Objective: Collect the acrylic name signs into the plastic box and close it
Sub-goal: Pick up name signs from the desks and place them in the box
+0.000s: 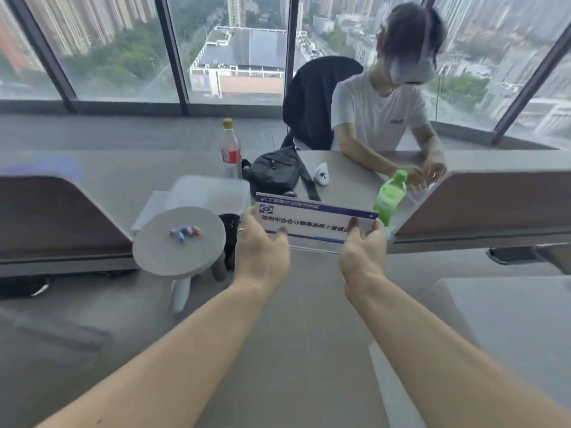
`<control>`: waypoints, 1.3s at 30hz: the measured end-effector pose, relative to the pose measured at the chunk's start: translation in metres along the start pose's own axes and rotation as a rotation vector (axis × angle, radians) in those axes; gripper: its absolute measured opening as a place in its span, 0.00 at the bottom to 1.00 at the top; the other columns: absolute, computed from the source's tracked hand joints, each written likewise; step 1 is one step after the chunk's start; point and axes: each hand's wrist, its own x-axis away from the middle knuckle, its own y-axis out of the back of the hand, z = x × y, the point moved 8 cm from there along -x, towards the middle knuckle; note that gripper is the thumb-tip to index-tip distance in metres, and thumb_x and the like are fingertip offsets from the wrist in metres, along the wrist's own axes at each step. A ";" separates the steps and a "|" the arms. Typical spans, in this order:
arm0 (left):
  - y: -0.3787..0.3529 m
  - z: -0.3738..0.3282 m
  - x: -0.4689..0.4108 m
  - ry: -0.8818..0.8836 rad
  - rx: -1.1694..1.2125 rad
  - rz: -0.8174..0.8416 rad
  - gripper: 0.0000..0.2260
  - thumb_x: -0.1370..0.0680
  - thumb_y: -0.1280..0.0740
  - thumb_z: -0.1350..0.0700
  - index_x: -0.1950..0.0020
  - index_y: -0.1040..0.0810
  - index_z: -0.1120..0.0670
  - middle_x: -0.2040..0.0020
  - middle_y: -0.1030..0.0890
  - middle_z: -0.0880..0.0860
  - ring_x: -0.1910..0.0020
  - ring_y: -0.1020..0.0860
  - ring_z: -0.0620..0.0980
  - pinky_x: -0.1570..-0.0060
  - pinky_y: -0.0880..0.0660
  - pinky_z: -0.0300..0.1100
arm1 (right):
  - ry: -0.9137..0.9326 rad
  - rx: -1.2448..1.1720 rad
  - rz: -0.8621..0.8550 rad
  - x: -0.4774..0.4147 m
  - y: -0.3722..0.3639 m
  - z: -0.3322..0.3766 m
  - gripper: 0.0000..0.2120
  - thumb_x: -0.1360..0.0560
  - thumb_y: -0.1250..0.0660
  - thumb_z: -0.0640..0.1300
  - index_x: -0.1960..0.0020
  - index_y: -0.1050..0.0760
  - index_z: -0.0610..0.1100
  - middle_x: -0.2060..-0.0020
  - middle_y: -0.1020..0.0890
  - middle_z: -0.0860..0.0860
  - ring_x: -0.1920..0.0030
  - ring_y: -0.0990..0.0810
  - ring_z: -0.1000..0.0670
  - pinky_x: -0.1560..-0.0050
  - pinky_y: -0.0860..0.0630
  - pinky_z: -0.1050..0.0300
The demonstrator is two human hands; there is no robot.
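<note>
1. Far left: a small round grey stool (pixel 178 239) stands on the bench (pixel 302 319), with a few small coloured pieces (pixel 186 232) on its top.
2. Just behind the stool sits the clear plastic box (pixel 213 196). It is blurred, so whether its lid is on, or whether any signs are inside, cannot be told.
3. Behind the box stands a red-labelled bottle (pixel 230 149), and beside that a black bag (pixel 273 173).
4. Centre: the left hand (pixel 262 247) grips the left end of an acrylic name sign (pixel 312 222), fingers curled round its edge.
5. The right hand (pixel 363 253) grips the sign's right end the same way. The sign is upright, printed face toward the camera, at the bench's far edge between two dividers.
6. Right: a green bottle (pixel 390 197) stands just behind the sign; another person (pixel 380 112) sits beyond.
7. Progress, as a judgement: this sign has yet to go in, and the box is not yet closed.
</note>
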 end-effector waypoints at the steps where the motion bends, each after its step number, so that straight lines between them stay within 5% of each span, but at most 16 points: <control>1: 0.021 -0.026 0.005 -0.032 -0.025 -0.031 0.19 0.20 0.32 0.54 0.30 0.33 0.51 0.35 0.22 0.52 0.36 0.23 0.54 0.34 0.26 0.52 | 0.028 -0.001 0.022 0.012 0.002 0.030 0.12 0.17 0.40 0.51 0.37 0.31 0.47 0.49 0.22 0.56 0.55 0.24 0.53 0.52 0.30 0.64; 3: 0.069 -0.083 0.018 -0.103 -0.076 -0.087 0.15 0.20 0.30 0.53 0.38 0.32 0.49 0.39 0.21 0.52 0.39 0.22 0.53 0.40 0.26 0.46 | 0.088 -0.006 0.064 0.044 0.007 0.094 0.07 0.18 0.39 0.53 0.45 0.33 0.51 0.59 0.26 0.60 0.60 0.24 0.55 0.63 0.32 0.66; 6: 0.143 -0.170 0.049 -0.203 -0.188 -0.151 0.11 0.21 0.29 0.50 0.45 0.27 0.51 0.49 0.19 0.51 0.48 0.21 0.53 0.57 0.30 0.40 | 0.157 -0.127 0.152 0.099 0.017 0.181 0.09 0.19 0.37 0.53 0.44 0.33 0.51 0.59 0.27 0.61 0.62 0.26 0.61 0.68 0.31 0.74; 8: 0.187 -0.217 0.068 -0.272 -0.297 -0.156 0.11 0.23 0.27 0.48 0.51 0.25 0.52 0.54 0.18 0.51 0.52 0.20 0.54 0.58 0.31 0.42 | 0.190 -0.213 0.202 0.133 0.025 0.228 0.12 0.20 0.35 0.51 0.39 0.31 0.49 0.53 0.24 0.57 0.59 0.26 0.60 0.64 0.30 0.76; 10: 0.226 -0.247 0.084 -0.314 -0.381 -0.152 0.12 0.24 0.26 0.46 0.53 0.25 0.52 0.55 0.18 0.51 0.52 0.19 0.54 0.58 0.31 0.42 | 0.201 -0.255 0.271 0.163 0.028 0.261 0.14 0.21 0.34 0.50 0.38 0.31 0.49 0.45 0.25 0.51 0.52 0.24 0.55 0.51 0.28 0.67; 12: 0.263 -0.267 0.099 -0.375 -0.398 -0.166 0.18 0.26 0.24 0.47 0.43 0.25 0.53 0.48 0.19 0.51 0.46 0.18 0.54 0.52 0.27 0.42 | 0.219 -0.262 0.347 0.188 0.020 0.281 0.08 0.21 0.34 0.51 0.46 0.30 0.50 0.47 0.24 0.51 0.48 0.25 0.51 0.49 0.29 0.61; 15: 0.308 -0.300 0.134 -0.648 -0.619 -0.275 0.35 0.27 0.22 0.50 0.25 0.35 0.54 0.27 0.30 0.56 0.27 0.31 0.55 0.31 0.33 0.46 | 0.307 -0.246 0.442 0.230 -0.004 0.302 0.09 0.21 0.34 0.53 0.47 0.26 0.48 0.56 0.23 0.53 0.56 0.25 0.53 0.57 0.30 0.62; 18: 0.325 -0.313 0.160 -0.827 -0.938 -0.177 0.33 0.24 0.25 0.53 0.21 0.34 0.51 0.23 0.30 0.55 0.25 0.30 0.55 0.28 0.31 0.48 | 0.351 -0.207 0.515 0.275 -0.036 0.307 0.10 0.21 0.34 0.53 0.45 0.25 0.47 0.55 0.21 0.55 0.57 0.25 0.58 0.56 0.29 0.63; 22: 0.378 -0.279 0.167 -0.647 -1.014 -0.063 0.12 0.19 0.31 0.54 0.36 0.19 0.50 0.44 0.13 0.54 0.47 0.16 0.55 0.47 0.21 0.46 | 0.343 -0.095 0.583 0.338 -0.088 0.296 0.17 0.22 0.35 0.58 0.39 0.25 0.48 0.40 0.19 0.50 0.41 0.23 0.52 0.35 0.26 0.44; 25: 0.448 -0.245 0.172 -0.544 -0.948 -0.102 0.07 0.20 0.29 0.53 0.44 0.16 0.49 0.50 0.12 0.52 0.51 0.16 0.54 0.48 0.20 0.48 | 0.339 -0.064 0.608 0.382 -0.127 0.288 0.19 0.23 0.33 0.56 0.35 0.27 0.51 0.34 0.25 0.50 0.35 0.28 0.52 0.30 0.30 0.42; 28: 0.534 -0.201 0.172 -0.420 -0.794 -0.170 0.07 0.21 0.28 0.54 0.44 0.14 0.49 0.48 0.12 0.51 0.50 0.16 0.50 0.46 0.20 0.46 | 0.177 -0.139 0.643 0.433 -0.176 0.271 0.33 0.27 0.28 0.54 0.27 0.36 0.52 0.28 0.32 0.49 0.28 0.33 0.46 0.28 0.33 0.38; 31: 0.620 -0.153 0.165 -0.323 -0.643 -0.208 0.08 0.22 0.27 0.54 0.44 0.14 0.50 0.50 0.12 0.49 0.52 0.15 0.45 0.50 0.19 0.41 | -0.087 -0.216 0.841 0.506 -0.249 0.238 0.34 0.25 0.29 0.50 0.24 0.40 0.51 0.29 0.28 0.48 0.32 0.28 0.46 0.34 0.27 0.37; 36: 0.735 -0.067 0.155 -0.150 -0.496 -0.198 0.07 0.23 0.26 0.55 0.46 0.13 0.52 0.53 0.11 0.48 0.56 0.13 0.45 0.46 0.17 0.49 | -0.199 -0.100 0.966 0.617 -0.358 0.183 0.20 0.21 0.31 0.50 0.32 0.32 0.48 0.43 0.18 0.52 0.49 0.18 0.53 0.58 0.22 0.52; 39: 0.769 -0.012 0.154 -0.043 -0.549 -0.136 0.06 0.24 0.26 0.54 0.48 0.13 0.51 0.52 0.11 0.49 0.54 0.13 0.45 0.46 0.17 0.49 | -0.320 0.029 0.971 0.655 -0.397 0.129 0.10 0.20 0.34 0.51 0.42 0.26 0.47 0.50 0.17 0.52 0.53 0.18 0.51 0.52 0.22 0.47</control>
